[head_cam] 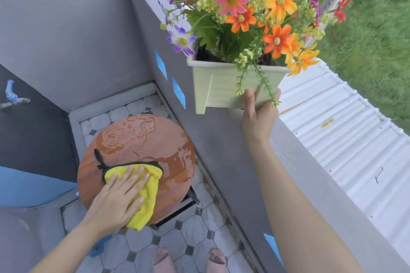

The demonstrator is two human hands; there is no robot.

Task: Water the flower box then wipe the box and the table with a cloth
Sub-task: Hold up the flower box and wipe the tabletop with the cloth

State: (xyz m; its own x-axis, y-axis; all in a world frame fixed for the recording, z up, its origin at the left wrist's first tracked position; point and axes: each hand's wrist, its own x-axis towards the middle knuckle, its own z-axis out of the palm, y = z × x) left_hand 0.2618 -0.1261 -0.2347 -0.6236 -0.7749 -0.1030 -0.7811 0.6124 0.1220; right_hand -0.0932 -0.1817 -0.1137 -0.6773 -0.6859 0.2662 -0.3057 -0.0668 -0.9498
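Presses the yellow cloth [150, 186] flat onto the round table [137, 139] at 7 o'clock with the left hand [119, 197], fingers straight and spread, curled round nothing. Holds the flower box [221, 88] aloft at 1 o'clock with the right hand [258, 115], thumb up the front wall, fingers wrapped under the base. Keeps it clear of the table, up beside the grey ledge [299, 162].

Looks like the table-wiping step, perhaps half done: drier wood near the cloth, pooled water from 10 to 2 o'clock on the tabletop.

Likely trouble from here:
- Risks dropping or tipping the box, given a 1-handed hold low on a top-heavy load, with the flowers [255, 6] spreading towards 2 o'clock. Possibly a wet, slick base too; cannot tell.
- Risks drips from the raised box onto wood already wiped.
- Risks sweeping water off the table rim onto the floor tiles [199, 228], hence slippery footing near the slippers [164, 259] at 6 o'clock.
- Risks smearing rather than drying with a soaked, bunched cloth.

Counts: 1 flower box, 1 cloth, 1 table, 2 hands, 2 slippers, 3 blue tape marks [178, 92] on the wall face.
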